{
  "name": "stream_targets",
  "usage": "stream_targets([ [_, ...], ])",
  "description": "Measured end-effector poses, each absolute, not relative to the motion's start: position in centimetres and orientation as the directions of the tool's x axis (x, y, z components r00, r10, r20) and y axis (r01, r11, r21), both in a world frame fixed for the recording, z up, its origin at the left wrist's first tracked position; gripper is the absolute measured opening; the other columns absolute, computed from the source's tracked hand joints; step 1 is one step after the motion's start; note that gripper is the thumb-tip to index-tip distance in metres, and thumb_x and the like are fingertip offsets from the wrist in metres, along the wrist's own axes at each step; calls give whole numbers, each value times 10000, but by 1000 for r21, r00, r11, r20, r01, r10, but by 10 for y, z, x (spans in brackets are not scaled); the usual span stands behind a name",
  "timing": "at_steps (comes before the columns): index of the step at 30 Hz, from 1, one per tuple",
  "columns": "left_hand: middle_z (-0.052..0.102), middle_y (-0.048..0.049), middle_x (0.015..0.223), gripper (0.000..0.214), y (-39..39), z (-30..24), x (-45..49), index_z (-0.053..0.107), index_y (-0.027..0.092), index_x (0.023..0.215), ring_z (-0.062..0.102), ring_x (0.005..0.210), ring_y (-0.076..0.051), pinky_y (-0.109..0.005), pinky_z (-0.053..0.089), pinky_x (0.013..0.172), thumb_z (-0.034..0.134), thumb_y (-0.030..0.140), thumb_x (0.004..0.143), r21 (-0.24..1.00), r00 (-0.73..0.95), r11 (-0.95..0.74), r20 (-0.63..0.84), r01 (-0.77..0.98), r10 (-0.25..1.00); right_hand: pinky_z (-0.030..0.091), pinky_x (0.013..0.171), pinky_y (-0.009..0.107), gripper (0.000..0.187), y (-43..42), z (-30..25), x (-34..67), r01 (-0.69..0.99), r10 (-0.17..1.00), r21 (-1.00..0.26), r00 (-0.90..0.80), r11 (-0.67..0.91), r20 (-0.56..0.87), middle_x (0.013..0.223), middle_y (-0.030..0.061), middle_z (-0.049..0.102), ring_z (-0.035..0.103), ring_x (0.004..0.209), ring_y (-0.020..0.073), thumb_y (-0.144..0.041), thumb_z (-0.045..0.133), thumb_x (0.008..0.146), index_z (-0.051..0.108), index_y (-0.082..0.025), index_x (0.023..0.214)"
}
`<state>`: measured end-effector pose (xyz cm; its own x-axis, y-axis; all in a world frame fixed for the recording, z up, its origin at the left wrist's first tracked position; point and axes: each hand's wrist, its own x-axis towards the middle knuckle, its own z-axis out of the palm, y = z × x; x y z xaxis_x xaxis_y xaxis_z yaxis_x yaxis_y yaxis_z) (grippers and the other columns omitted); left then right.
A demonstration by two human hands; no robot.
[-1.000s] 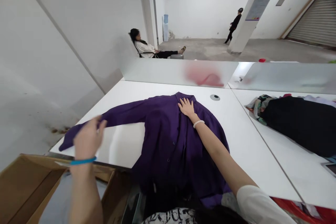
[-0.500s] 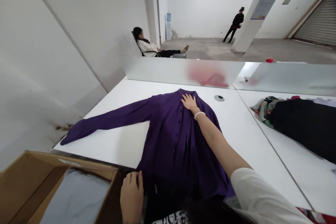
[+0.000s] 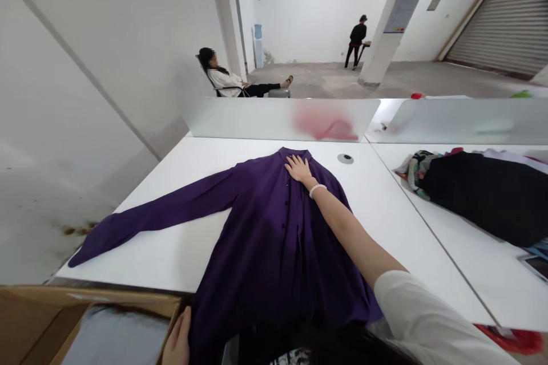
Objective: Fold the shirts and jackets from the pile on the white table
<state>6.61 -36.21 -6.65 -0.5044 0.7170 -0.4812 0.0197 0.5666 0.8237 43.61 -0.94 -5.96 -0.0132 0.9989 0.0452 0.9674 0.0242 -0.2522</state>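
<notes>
Purple shirt lies flat, one sleeve spread out; your right hand presses below the collar, fingers open, holding nothing; your left hand, beside the cardboard box, shows no clear grip.

White table with a purple long-sleeved shirt spread flat, buttons up

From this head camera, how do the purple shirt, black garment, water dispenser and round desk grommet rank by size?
Purple shirt, then black garment; the dispenser and grommet look similarly small, and distance makes them unsure.
</notes>
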Motion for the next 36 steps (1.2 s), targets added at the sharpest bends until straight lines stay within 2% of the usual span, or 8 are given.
stream_targets([
  [4, 611, -162, 1114, 510, -368, -33, 75, 541, 180, 1021, 530, 1148, -362, -522, 431, 975, 526, 566, 689, 752, -577, 348, 53, 560, 815, 15, 1120, 544, 597, -11, -43, 439, 935, 999, -353, -31, 26, -8, 1536, 102, 213, 125, 1420, 286, -494, 311, 944, 294, -197, 1461],
  [8, 565, -166, 1195, 418, -358, -6, 93, 554, 184, 1067, 508, 1170, -319, -495, 404, 1006, 412, 497, 830, 554, -316, 46, 403, 831, 859, 165, 1134, 434, 582, -20, -13, 455, 865, 997, -499, -75, 54, -22, 1508, 101, 293, 241, 1395, 232, -455, 407, 927, 337, -192, 1441],
  [15, 578, -177, 1216, 432, -304, -9, 119, 595, 132, 1049, 486, 1196, -325, -548, 341, 1028, 305, 422, 913, 208, 343, -436, 368, 876, 864, 476, 882, 317, 391, -162, 33, 525, 458, 982, -876, -169, 152, 82, 1084, 111, 672, 634, 948, 160, -389, 419, 940, 614, -117, 1143],
  [19, 524, -220, 1305, 530, -255, 9, 145, 584, 56, 1168, 379, 1286, -394, -632, 263, 1024, 272, 405, 920, -14, 498, -522, 323, 853, 805, 491, 774, 296, 484, -336, 40, 559, 404, 965, -914, -230, -21, -123, 835, 90, 701, 639, 785, 153, -523, 447, 903, 698, -109, 908],
  [22, 487, -225, 1348, 562, -207, 26, 189, 552, 30, 1240, 327, 1313, -418, -634, 216, 1042, 291, 407, 916, -105, 592, -590, 285, 801, 754, 498, 761, 304, 534, -443, 9, 551, 353, 944, -892, -61, -282, -323, 842, 102, 702, 642, 792, 175, -557, 426, 895, 710, -105, 885],
  [28, 375, -126, 1464, 549, -120, 10, 308, 390, 156, 1409, 325, 1345, -329, -568, 207, 1090, 252, 391, 932, 80, 659, -665, 88, 742, 747, 353, 1062, 402, 718, -477, -96, 486, 116, 909, -940, 317, -320, -270, 1333, 102, 531, 479, 1227, 262, -592, 666, 707, 546, -179, 1281],
  [32, 245, -142, 1520, 600, -93, -32, 337, 341, 157, 1436, 210, 1390, -356, -574, 182, 1096, 253, 454, 921, 137, 483, -481, 23, 866, 875, 403, 1019, 407, 566, -460, -92, 481, 120, 964, -962, 133, -246, -230, 1197, 67, 633, 566, 1106, 246, -596, 539, 809, 603, -198, 1206],
  [36, 219, -120, 1534, 632, -87, -53, 332, 304, 179, 1452, 166, 1406, -339, -543, 145, 1117, 253, 501, 911, 140, 457, -456, 32, 879, 889, 468, 914, 359, 460, -484, -32, 547, 393, 954, -870, 155, -298, -257, 1095, 68, 669, 608, 993, 238, -549, 438, 888, 651, -196, 1091],
])
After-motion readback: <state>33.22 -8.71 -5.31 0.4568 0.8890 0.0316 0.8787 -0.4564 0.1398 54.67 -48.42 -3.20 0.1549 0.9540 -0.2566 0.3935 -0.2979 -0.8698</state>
